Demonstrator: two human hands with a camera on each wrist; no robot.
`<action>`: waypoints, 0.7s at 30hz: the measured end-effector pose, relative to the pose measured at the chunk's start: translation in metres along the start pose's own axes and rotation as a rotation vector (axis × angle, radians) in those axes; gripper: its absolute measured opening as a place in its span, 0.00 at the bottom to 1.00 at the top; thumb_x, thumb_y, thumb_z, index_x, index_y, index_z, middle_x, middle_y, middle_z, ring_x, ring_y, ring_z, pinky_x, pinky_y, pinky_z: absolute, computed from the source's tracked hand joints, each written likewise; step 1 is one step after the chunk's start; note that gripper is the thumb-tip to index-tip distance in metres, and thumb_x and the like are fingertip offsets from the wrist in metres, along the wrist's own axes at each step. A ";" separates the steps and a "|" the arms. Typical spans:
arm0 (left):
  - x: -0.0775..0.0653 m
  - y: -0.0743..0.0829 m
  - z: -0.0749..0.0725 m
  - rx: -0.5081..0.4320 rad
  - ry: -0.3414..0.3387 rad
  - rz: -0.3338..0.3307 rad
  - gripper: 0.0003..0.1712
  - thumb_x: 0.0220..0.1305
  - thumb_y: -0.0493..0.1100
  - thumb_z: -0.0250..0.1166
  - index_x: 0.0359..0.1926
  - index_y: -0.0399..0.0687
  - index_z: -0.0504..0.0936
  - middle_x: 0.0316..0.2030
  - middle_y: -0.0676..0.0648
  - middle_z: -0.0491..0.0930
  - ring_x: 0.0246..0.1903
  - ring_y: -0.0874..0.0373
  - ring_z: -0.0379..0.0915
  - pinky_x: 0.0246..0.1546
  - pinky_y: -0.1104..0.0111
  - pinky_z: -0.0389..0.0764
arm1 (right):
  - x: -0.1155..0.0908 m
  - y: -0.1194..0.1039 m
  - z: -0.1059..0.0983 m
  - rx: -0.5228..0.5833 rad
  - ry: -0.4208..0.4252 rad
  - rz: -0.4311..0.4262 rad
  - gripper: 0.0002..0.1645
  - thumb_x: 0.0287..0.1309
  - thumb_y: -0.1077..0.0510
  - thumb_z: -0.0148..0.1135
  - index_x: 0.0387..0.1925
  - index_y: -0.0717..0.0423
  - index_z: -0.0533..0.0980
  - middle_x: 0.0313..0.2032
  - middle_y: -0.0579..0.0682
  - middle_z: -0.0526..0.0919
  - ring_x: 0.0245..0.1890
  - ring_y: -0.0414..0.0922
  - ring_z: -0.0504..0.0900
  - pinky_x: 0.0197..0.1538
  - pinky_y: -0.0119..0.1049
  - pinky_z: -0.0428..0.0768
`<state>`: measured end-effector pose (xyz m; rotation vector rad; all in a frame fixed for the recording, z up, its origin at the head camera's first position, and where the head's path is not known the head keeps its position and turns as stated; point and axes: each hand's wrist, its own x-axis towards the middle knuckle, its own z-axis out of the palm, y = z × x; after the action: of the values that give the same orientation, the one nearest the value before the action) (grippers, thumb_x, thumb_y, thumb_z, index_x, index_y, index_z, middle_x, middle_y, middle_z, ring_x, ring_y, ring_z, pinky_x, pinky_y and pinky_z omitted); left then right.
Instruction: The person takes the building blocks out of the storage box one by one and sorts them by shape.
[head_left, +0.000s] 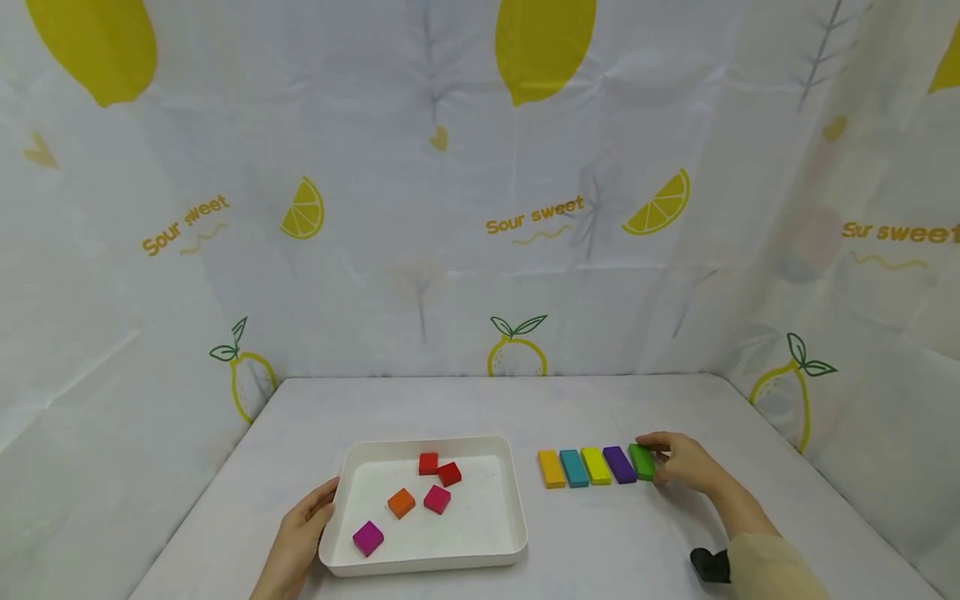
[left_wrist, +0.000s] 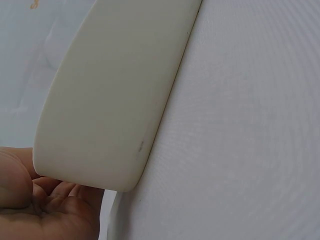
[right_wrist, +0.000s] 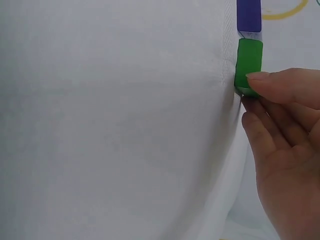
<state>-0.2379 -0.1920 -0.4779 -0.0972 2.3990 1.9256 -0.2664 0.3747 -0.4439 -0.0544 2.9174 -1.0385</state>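
A white tray (head_left: 423,565) stands left of centre on the table. My left hand (head_left: 298,533) grips its left side; in the left wrist view the fingers (left_wrist: 75,205) bend at the tray's end wall (left_wrist: 110,95), partly hidden by it. In the head view my right hand (head_left: 686,462) pinches a green block (head_left: 641,462), the last in a row of flat blocks. Seen from the right wrist, the thumb (right_wrist: 270,82) lies on top of the green block (right_wrist: 248,62), with fingers below its near end. Beside it lies a purple block (head_left: 619,465).
Left of the purple block lie yellow (head_left: 596,466), blue (head_left: 574,468) and orange-yellow (head_left: 551,469) blocks. The tray holds red, pink, orange (head_left: 401,502) and magenta (head_left: 368,538) blocks, spread apart. A lemon-print curtain (head_left: 420,275) surrounds the white table (head_left: 600,550).
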 end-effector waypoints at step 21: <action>0.001 -0.001 0.001 -0.016 -0.006 0.000 0.28 0.77 0.35 0.41 0.74 0.32 0.56 0.73 0.28 0.57 0.74 0.36 0.53 0.72 0.52 0.67 | -0.005 0.009 0.003 0.111 0.029 -0.051 0.45 0.36 0.69 0.67 0.63 0.72 0.69 0.63 0.70 0.74 0.65 0.68 0.70 0.66 0.55 0.76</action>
<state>-0.2388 -0.1917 -0.4791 -0.0912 2.3801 1.9427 -0.2612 0.3805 -0.4516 -0.1108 2.8922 -1.2175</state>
